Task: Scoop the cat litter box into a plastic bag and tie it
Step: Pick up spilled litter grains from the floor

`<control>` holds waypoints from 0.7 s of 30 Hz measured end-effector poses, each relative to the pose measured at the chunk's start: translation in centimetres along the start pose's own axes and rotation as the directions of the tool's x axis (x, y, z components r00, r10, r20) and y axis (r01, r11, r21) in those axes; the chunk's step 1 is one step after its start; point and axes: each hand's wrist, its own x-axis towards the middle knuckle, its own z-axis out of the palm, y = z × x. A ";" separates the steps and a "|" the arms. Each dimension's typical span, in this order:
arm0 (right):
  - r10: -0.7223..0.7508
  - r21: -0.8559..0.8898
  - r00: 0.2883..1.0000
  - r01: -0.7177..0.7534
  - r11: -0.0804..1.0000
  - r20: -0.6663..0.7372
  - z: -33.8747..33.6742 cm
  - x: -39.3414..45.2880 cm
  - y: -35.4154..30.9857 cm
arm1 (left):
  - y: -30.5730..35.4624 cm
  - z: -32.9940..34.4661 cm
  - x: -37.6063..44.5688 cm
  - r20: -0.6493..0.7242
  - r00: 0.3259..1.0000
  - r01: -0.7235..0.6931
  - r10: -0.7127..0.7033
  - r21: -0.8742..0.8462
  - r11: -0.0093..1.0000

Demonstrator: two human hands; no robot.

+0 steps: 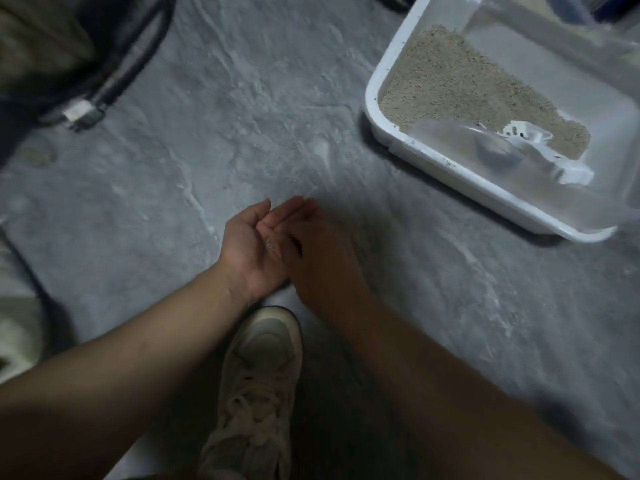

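The left hand lies palm up and flat just above the grey floor, fingers stretched toward the top of the view and spread only a little. A few pale grains sit in the hollow of its palm. The right hand is palm down, touching the left along the palm's edge, its fingers bent over the grains; it is blurred, so whether it pinches any of them I cannot tell. Neither hand holds a tool.

The white litter box stands on the floor at the upper right, well apart from both hands. Beige litter is heaped against its left wall and far side, leaving the near right part of the bottom bare. A white slotted scoop lies inside near the front wall, its handle pointing to the right.

1 pale laced shoe is planted on the floor just below the hands, between the 2 forearms. A dark strap with a buckle lies at the upper left.
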 end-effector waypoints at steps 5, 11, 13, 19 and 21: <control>-0.015 0.088 0.996 0.023 0.996 -0.084 0.5 -1.2 -0.9 | 1.5 -2.5 -2.1 -0.011 0.997 -0.071 0.070 -0.111 0.991; 0.624 -0.069 0.772 -0.634 0.770 -0.118 -1.6 -2.7 8.2 | 2.0 -5.1 -4.1 -0.029 0.990 -0.138 0.135 -0.183 0.973; 0.651 -0.124 0.755 -0.655 0.746 -0.075 -1.5 -2.4 9.8 | 2.1 -5.6 -4.7 -0.022 0.988 -0.155 0.153 -0.203 0.967; 0.519 -0.287 0.853 -0.511 0.810 -0.056 -1.4 -0.7 10.4 | 2.8 -7.9 -6.4 -0.058 0.972 -0.234 0.227 -0.248 0.940; 0.491 -0.336 0.871 -0.473 0.815 -0.035 -1.1 -0.5 10.3 | 2.7 -8.8 -6.8 -0.070 0.971 -0.240 0.230 -0.260 0.935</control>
